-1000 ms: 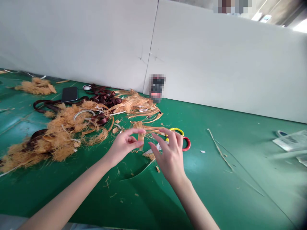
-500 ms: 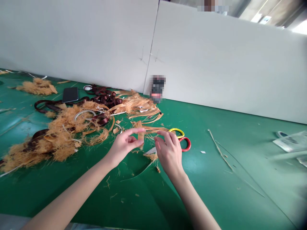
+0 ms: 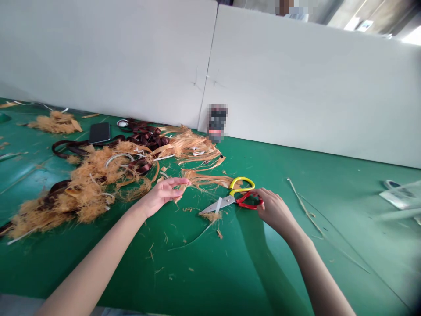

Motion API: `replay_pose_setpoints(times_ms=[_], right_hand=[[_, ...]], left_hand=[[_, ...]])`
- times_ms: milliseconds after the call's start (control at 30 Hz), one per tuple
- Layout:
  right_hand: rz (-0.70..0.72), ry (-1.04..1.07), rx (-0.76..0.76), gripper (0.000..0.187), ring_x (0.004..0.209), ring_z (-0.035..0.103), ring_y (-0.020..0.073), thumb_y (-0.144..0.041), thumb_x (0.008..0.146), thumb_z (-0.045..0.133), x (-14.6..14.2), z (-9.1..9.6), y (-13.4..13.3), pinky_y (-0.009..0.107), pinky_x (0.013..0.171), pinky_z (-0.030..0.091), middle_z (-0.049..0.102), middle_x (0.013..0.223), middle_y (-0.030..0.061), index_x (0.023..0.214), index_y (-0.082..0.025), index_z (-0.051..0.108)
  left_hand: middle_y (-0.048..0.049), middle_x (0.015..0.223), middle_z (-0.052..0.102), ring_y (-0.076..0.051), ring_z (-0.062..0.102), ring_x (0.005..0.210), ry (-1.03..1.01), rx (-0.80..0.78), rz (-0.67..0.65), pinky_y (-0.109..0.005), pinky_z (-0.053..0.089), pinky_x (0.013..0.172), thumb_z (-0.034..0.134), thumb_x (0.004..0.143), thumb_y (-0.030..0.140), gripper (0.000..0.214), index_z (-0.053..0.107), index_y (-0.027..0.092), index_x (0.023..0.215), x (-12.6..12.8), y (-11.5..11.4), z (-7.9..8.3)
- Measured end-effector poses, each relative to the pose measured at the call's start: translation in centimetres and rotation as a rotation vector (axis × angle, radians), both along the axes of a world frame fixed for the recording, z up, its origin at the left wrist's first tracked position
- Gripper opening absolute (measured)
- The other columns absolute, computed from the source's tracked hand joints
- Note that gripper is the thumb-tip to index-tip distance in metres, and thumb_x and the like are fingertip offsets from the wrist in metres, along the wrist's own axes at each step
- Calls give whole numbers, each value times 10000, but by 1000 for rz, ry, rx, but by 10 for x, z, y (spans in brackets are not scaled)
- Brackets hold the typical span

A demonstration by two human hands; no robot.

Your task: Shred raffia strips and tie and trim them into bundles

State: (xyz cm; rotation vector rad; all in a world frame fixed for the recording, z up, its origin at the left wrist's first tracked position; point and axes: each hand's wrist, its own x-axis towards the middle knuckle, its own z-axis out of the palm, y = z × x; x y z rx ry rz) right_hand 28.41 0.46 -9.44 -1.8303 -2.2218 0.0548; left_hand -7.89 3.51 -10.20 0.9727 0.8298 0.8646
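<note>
My left hand (image 3: 162, 196) pinches the end of a tan fibre strip (image 3: 205, 179), whose frayed length lies on the green table mat (image 3: 197, 259). My right hand (image 3: 274, 211) is on the red loop handle of a pair of scissors (image 3: 226, 198), its fingers over the loop. The scissors lie between my hands, with a yellow loop handle and a steel blade pointing left. A small tuft of fibre (image 3: 210, 216) sits just below the blade.
Large heaps of shredded tan fibre (image 3: 88, 184) and dark brown ribbon (image 3: 144, 139) lie to the left, with a black phone (image 3: 99, 132). A white panel wall (image 3: 296, 87) runs along the far side. A dry stem (image 3: 304, 208) and a plastic bag (image 3: 399, 197) lie on the right.
My right hand has let go of the fibre strip and moved right and down onto the red scissor handle. My left hand has moved slightly left, and the scissor blade now shows.
</note>
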Motion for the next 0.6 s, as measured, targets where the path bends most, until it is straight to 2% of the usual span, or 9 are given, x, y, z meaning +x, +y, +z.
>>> replay_pose_setpoints(times_ms=[67, 167, 267, 433, 600], right_hand=[[-9, -14, 5, 494, 928, 652, 230, -1, 659, 414, 4, 1, 1, 342, 807, 505, 681, 1032, 108, 1076, -155, 629], [-1, -29, 37, 502, 1127, 584, 241, -27, 713, 404, 4, 1, 6, 367, 936, 469, 593, 1261, 139, 1163, -145, 592], [40, -73, 18, 547, 1152, 561, 231, -20, 699, 402, 0, -2, 13, 355, 949, 453, 622, 1247, 108, 1196, -154, 585], [85, -200, -29, 399, 963, 590, 267, -44, 640, 442, -4, 1, 17, 366, 797, 423, 690, 977, 98, 961, -162, 647], [108, -301, -67, 265, 615, 556, 180, -52, 573, 459, 4, 12, 3, 322, 669, 351, 657, 728, 43, 773, -184, 572]], left_hand=[[-88, 1242, 654, -72, 563, 658, -35, 9, -16, -209, 465, 619, 782, 682, 190, 374, 729, 235, 1050, 0, -1, -1], [-77, 1256, 647, -59, 561, 648, -50, 34, -52, -200, 465, 619, 784, 685, 198, 382, 731, 262, 1058, -1, 0, -1], [-70, 1287, 629, -42, 536, 614, -59, 61, -85, -196, 453, 604, 776, 696, 191, 402, 722, 283, 1084, -3, 2, -2], [-72, 1311, 613, -45, 527, 618, -49, 78, -92, -198, 438, 588, 763, 718, 191, 399, 713, 287, 1102, -7, 2, -6], [-84, 1304, 612, -54, 545, 615, -70, 76, -90, -187, 415, 535, 787, 698, 196, 427, 708, 269, 1112, -8, 4, -10]])
